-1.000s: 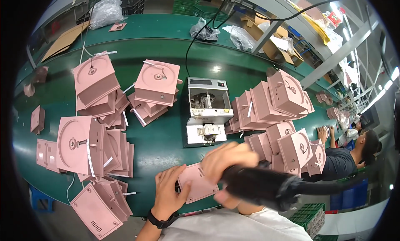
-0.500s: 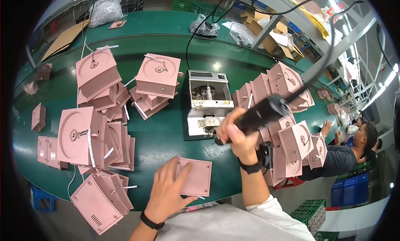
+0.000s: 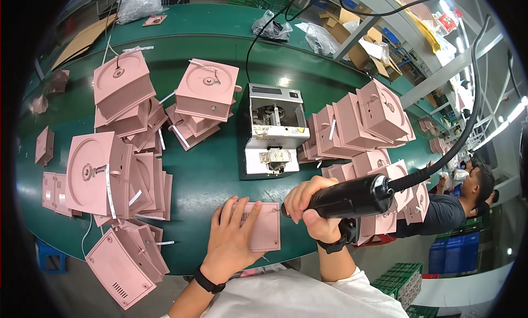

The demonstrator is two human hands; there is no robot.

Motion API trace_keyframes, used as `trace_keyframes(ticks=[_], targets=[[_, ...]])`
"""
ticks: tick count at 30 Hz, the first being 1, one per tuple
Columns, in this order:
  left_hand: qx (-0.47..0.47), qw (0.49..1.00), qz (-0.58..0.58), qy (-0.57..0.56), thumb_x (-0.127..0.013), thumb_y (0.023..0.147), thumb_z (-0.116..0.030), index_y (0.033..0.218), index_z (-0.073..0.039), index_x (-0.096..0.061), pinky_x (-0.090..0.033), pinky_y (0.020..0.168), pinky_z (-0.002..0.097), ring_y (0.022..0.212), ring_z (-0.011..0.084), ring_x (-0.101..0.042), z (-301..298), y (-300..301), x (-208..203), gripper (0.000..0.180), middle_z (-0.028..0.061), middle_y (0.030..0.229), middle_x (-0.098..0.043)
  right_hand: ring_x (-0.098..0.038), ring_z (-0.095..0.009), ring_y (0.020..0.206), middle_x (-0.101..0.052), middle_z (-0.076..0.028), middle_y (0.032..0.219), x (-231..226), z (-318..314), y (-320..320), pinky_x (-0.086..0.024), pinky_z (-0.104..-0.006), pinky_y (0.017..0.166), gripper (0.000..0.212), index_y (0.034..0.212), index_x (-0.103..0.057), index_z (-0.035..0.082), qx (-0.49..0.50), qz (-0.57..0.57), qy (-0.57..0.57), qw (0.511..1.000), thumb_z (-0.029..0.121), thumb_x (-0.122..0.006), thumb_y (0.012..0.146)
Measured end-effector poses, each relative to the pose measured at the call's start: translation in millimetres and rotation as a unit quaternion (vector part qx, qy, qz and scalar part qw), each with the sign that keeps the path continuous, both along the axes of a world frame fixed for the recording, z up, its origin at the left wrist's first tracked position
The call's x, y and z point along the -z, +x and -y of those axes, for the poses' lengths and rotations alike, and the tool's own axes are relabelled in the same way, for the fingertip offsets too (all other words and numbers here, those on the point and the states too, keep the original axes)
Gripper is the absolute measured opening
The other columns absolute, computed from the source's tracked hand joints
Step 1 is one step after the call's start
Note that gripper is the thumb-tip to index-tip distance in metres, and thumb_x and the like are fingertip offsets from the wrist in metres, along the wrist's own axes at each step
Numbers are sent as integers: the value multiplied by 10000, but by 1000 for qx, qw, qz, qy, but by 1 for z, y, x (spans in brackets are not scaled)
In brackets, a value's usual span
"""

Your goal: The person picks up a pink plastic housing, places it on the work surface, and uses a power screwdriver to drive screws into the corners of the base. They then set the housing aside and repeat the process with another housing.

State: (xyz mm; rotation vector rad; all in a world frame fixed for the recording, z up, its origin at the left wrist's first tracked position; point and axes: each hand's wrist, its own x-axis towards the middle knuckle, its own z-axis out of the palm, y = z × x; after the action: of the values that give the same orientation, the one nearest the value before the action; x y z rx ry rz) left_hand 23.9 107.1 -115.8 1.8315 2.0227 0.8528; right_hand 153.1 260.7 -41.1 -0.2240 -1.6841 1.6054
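Observation:
My left hand (image 3: 234, 238) lies flat on a pink square plastic panel (image 3: 267, 227) at the near edge of the green belt (image 3: 214, 178), fingers spread. My right hand (image 3: 311, 208) grips a black powered screwdriver (image 3: 352, 196), held nearly level with its tip at the panel's upper right corner. A black hose runs from the tool's rear up to the right. A black band sits on each wrist.
A white and grey screw feeder (image 3: 270, 131) stands just beyond the panel. Piles of pink housings lie to the left (image 3: 118, 164), behind (image 3: 206, 92) and to the right (image 3: 366, 120). Another person (image 3: 456, 202) works at the far right. Cardboard boxes (image 3: 357, 46) sit beyond the belt.
My right hand has brought the screwdriver down from near the feeder to the panel's right corner. My left hand has slid right onto the panel and now presses on it.

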Motion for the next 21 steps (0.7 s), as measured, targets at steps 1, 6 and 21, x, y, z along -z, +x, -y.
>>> trace_keyframes(ticks=[1,6,21], targets=[[-1,1000,3,2,-887,677,-476,1475,-95,-526,-333,1134,586,1400,406,-400,0,0,0,955,189,1452,-470,-535,-155,518,-575,-65,643,2,-1,0,-500,-323,549,373,824,-543,40,-1,1,-1,1000,305,-800,880],[-1,1000,5,5,-883,677,-473,1477,-97,-525,-336,1131,583,1401,404,-400,-2,0,2,953,189,1453,-470,-536,-153,520,-573,-64,631,6,-3,-1,-505,-324,555,376,817,-543,39,-6,12,8,1000,307,-799,880],[7,998,20,-56,-871,667,-383,1537,-88,-433,-345,1134,578,1439,365,-353,1,-6,5,1018,176,1480,-442,-592,-188,542,-606,-66,638,17,7,-2,-507,-330,558,348,799,-586,15,-13,-32,-26,999,248,-843,824]])
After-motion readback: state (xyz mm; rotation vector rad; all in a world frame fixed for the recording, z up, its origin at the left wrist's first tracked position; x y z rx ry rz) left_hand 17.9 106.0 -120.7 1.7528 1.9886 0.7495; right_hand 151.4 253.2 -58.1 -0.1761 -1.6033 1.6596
